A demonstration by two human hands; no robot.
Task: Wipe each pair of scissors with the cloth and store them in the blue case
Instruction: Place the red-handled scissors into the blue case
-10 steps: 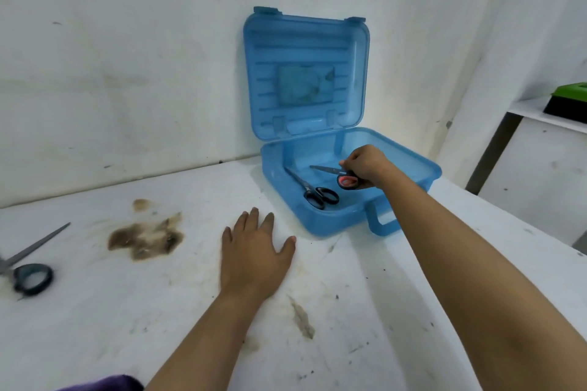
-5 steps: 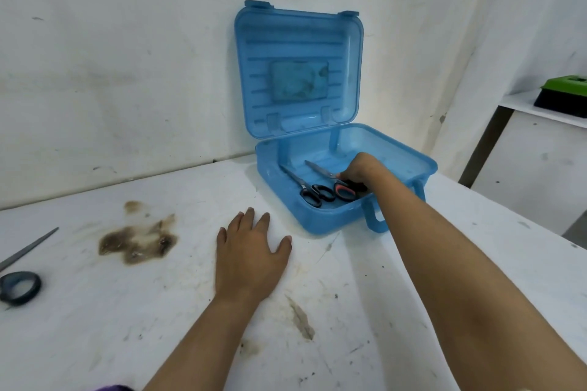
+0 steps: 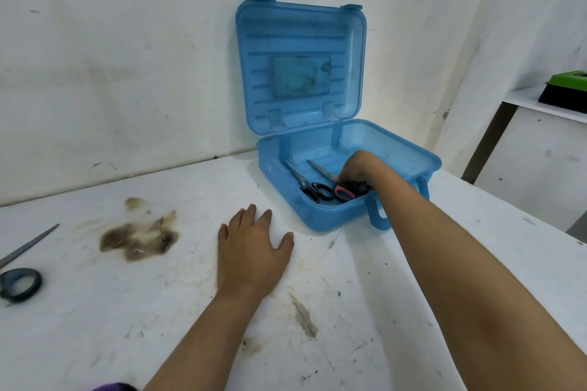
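Observation:
The blue case (image 3: 324, 219) stands open on the white table, its lid leaning back against the wall. Inside lie black-handled scissors (image 3: 309, 185) and, beside them, red-and-black-handled scissors (image 3: 341, 188). My right hand (image 3: 357, 167) reaches into the case and its fingers curl on the handles of the red-and-black pair, which rests on the case floor. My left hand (image 3: 252, 249) lies flat on the table, fingers spread, in front of the case. A third pair of scissors with dark teal handles (image 3: 19, 273) lies at the table's left edge.
A brown stain (image 3: 139, 236) marks the table left of my left hand. A purple cloth corner (image 3: 114, 387) shows at the bottom edge. A white shelf with a green and black object (image 3: 565, 89) stands at the right. The wall runs close behind the case.
My right hand has lowered the red-and-black scissors from above the case down onto its floor beside the black pair. My left hand has stayed flat on the table.

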